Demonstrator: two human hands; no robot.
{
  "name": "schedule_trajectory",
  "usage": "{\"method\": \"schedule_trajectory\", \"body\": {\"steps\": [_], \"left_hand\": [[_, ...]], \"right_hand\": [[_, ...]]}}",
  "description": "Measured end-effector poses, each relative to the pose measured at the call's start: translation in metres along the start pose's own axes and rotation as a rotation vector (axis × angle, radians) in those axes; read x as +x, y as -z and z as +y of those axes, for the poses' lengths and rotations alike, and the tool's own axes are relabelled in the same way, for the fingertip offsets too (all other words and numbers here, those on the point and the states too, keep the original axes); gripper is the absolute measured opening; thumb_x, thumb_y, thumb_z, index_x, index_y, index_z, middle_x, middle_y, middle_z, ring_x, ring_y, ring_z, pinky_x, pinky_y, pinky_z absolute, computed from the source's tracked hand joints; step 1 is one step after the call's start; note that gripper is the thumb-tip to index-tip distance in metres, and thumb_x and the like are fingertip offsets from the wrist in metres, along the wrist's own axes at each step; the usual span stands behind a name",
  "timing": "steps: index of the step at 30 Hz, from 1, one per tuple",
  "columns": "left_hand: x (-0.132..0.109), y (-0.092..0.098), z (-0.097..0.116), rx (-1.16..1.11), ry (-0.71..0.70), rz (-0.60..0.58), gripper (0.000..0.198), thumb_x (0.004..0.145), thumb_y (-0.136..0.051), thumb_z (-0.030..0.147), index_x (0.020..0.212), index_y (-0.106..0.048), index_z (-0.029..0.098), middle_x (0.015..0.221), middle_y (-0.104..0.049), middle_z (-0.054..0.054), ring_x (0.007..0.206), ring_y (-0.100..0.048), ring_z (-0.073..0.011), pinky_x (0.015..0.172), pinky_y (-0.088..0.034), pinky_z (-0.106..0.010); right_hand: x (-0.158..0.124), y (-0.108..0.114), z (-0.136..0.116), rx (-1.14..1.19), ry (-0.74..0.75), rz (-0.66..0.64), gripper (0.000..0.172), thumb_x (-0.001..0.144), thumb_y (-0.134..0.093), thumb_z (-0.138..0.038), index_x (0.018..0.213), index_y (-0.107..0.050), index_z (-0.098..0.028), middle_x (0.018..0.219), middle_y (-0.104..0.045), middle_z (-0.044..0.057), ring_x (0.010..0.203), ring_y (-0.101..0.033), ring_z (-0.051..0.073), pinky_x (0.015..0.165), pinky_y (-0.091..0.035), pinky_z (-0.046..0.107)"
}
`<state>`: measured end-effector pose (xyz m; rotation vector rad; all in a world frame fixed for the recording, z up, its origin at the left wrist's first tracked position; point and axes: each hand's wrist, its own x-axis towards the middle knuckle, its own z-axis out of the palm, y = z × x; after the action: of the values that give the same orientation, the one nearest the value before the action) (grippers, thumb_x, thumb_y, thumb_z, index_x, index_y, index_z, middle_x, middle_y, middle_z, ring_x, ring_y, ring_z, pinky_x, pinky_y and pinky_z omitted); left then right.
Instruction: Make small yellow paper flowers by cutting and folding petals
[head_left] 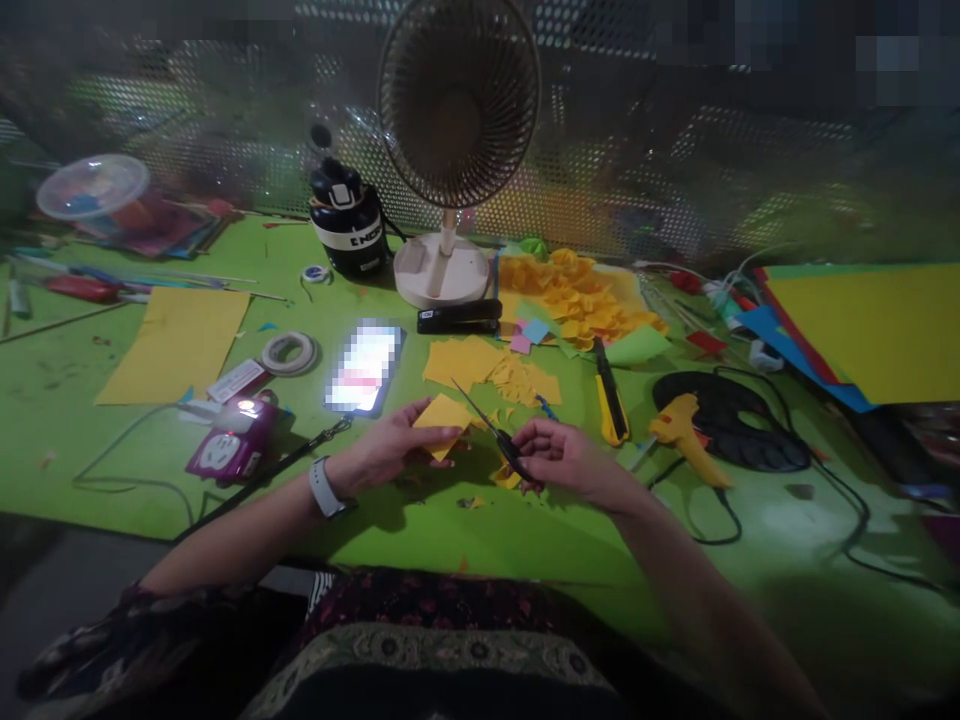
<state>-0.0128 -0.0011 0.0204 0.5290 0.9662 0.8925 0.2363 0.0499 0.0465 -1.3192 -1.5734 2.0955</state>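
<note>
You look to be mid-cut, between snips. Your left hand pinches the paper, a small yellow piece, between thumb and fingertips, just above the desk and right in front of you. Your right hand is closed around the handles of the scissors, fingers curled in.

The scissors' long axis runs on a diagonal, from the handles in your right hand low on the right to the tip high on the left. The tip points away from you, up past the paper's right edge towards the scraps. The blades read as one thin dark line, so they seem together or nearly so, though I cannot tell for sure. The paper faces you broadly, with one corner pointing down at the desk and its wider span lying left to right.

By my judgement, a further cut calls for opening the blades, bringing the paper's edge between them and keeping your left fingertips back from the cutting line. The piece is small, so the pinch has little room.

The phone lies lit beyond your left hand, and the knife and glue gun lie to your right, apart from both hands
</note>
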Motion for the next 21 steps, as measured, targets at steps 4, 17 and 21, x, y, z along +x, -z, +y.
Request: {"method": "schedule_trajectory", "body": {"steps": [4,17,21], "left_hand": [[0.0002,0.0014,-0.0020,0.055,-0.062,0.020,0.028,0.068,-0.086,0.027,0.087,-0.072,0.013,0.079,-0.073,-0.005,0.065,-0.064,-0.0116,0.057,-0.051,-0.020],[0.0013,0.0079,-0.0090,0.087,-0.110,0.049,0.027,0.074,-0.081,0.034,0.090,-0.072,0.014,0.083,-0.075,-0.007,0.068,-0.067,-0.0126,0.069,-0.055,-0.026],[-0.0015,0.0051,-0.0066,0.115,-0.146,0.062,0.025,0.075,-0.080,0.033,0.090,-0.072,0.015,0.082,-0.075,-0.006,0.067,-0.067,-0.0120,0.069,-0.054,-0.026]], "right_hand": [[-0.0016,0.0012,0.0000,0.028,-0.015,-0.034,0.046,0.061,-0.086,-0.040,0.088,-0.058,-0.016,0.076,-0.066,0.000,0.063,-0.066,0.012,0.064,-0.057,0.028],[-0.0037,-0.0017,-0.0039,-0.137,-0.074,-0.034,0.051,0.051,-0.090,-0.047,0.074,-0.056,-0.017,0.059,-0.054,-0.006,0.053,-0.052,0.008,0.050,-0.046,0.022],[-0.0059,-0.0045,-0.0026,-0.227,-0.038,-0.037,0.048,0.056,-0.088,-0.047,0.076,-0.056,-0.017,0.060,-0.051,-0.007,0.055,-0.048,0.008,0.050,-0.040,0.021]]}}
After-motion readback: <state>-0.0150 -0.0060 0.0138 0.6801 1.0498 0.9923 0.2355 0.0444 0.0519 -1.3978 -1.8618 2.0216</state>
